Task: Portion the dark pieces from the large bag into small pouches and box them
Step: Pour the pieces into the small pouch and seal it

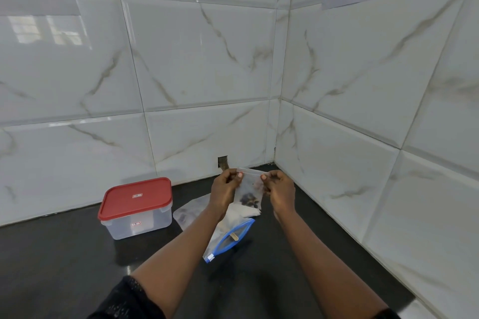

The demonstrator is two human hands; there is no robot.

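A small clear pouch (251,190) with dark pieces at its bottom hangs upright in the air above the counter. My left hand (225,189) pinches its top left corner and my right hand (280,189) pinches its top right corner. Below them the large bag (229,238) with a blue zip edge lies on the dark counter, a wooden stick inside its mouth. Another pouch (188,213) holding dark pieces lies flat to the left of it. The clear box (136,220) with a shut red lid stands further left.
The black counter (64,254) runs into a corner of white marble-look wall tiles on the back and right. A small dark hole in the back wall (223,162) sits just above the counter. Some white pouches (246,211) lie under my hands.
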